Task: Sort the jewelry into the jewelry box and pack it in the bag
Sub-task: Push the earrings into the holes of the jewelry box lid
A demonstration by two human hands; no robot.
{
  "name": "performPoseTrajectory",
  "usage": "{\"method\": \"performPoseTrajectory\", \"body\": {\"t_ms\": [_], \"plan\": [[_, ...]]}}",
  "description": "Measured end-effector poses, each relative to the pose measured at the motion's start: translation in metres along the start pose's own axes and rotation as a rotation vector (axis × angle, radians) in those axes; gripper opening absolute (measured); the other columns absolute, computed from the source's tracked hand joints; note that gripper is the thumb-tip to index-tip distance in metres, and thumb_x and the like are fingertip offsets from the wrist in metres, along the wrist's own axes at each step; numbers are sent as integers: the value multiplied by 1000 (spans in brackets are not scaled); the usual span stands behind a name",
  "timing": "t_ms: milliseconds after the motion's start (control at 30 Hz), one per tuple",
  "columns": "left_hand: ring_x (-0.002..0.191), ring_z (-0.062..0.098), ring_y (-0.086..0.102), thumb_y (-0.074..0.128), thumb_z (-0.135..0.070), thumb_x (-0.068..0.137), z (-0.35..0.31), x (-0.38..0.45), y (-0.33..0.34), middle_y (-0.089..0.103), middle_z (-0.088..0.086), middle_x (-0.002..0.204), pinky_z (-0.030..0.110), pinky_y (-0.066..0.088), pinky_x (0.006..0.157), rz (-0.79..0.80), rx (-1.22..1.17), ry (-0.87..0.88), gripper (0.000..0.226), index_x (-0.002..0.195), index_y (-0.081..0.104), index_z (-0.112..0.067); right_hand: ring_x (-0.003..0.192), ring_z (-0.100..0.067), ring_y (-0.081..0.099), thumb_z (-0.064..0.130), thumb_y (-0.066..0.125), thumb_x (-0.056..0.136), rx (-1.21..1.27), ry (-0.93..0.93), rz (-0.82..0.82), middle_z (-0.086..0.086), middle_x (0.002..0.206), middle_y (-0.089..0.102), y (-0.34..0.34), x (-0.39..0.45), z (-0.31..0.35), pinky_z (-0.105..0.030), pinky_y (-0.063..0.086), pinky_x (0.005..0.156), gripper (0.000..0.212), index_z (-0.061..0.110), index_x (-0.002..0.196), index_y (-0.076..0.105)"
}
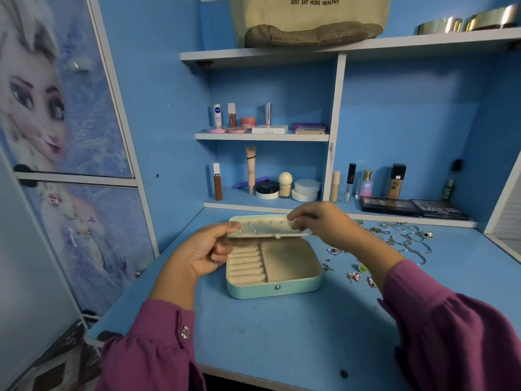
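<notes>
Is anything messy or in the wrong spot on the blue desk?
Yes. The jewelry lies loose and scattered on the desk, to the right of the jewelry box, whose compartments look empty. Both hands, left hand and right hand, hold its lid. Nothing looks broken or spilled.

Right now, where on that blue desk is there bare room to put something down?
The desk is bare between the jewelry box and its near edge, and left of the box. Right of the box is crowded with loose jewelry; makeup palettes fill the back ledge.

1 jewelry box (293,287), 1 bag (310,21), 2 hands, 2 eyeshadow palettes (389,206), 2 gold bangles (439,25)
</notes>
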State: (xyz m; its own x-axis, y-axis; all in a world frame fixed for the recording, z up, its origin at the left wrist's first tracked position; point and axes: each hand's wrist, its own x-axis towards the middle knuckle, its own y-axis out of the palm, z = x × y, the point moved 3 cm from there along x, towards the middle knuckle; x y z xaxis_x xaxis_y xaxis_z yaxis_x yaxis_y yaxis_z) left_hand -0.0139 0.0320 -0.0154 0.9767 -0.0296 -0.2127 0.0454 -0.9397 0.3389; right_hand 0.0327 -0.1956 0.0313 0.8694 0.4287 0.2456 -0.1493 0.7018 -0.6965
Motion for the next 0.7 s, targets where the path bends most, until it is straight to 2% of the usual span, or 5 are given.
{"method": "performPoseTrajectory", "body": {"t_ms": [67, 167, 300, 500, 700], "plan": [[34, 4, 31, 50, -21, 95, -1, 0, 2, 70, 23, 99, 12, 20, 27, 30, 2, 5, 16, 98, 61, -10, 78, -8, 59, 1, 42, 95, -11, 61, -41, 3, 87, 65, -8, -9, -15, -11, 42, 56, 34, 19, 102, 69], [36, 4, 34, 43, -45, 95, -2, 1, 3, 68, 22, 110, 12, 21, 27, 27, 28, 22, 44, 116, 57, -8, 85, -7, 60, 2, 40, 95, -24, 78, -42, 3, 103, 68, -3, -18, -29, -12, 42, 63, 37, 19, 113, 68], [40, 4, 36, 35, -55, 95, -3, 0, 3, 69, 21, 108, 11, 20, 28, 4, 29, 44, 50, 117, 55, -15, 109, -13, 55, 15, 42, 100, 46, 114, -28, 3, 127, 60, 13, -25, -35, -19, 38, 87, 36, 20, 135, 52], [38, 5, 30, 42, -52, 94, -5, 1, -5, 72, 12, 80, 14, 22, 31, -124, 84, 98, 43, 108, 60, -15, 121, -14, 37, 18, 35, 100, 39, 84, 8, -4, 137, 43, 26, -23, -27, -22, 26, 96, 48, 17, 148, 29], [39, 4, 27, 68, -19, 86, -4, 7, -9, 48, -1, 60, 17, 21, 37, -280, 345, 281, 7, 87, 63, -14, 132, -19, 30, 21, 34, 100, 55, 129, 15, -3, 141, 37, 32, -20, -30, -28, 23, 105, 52, 16, 150, 23]]}}
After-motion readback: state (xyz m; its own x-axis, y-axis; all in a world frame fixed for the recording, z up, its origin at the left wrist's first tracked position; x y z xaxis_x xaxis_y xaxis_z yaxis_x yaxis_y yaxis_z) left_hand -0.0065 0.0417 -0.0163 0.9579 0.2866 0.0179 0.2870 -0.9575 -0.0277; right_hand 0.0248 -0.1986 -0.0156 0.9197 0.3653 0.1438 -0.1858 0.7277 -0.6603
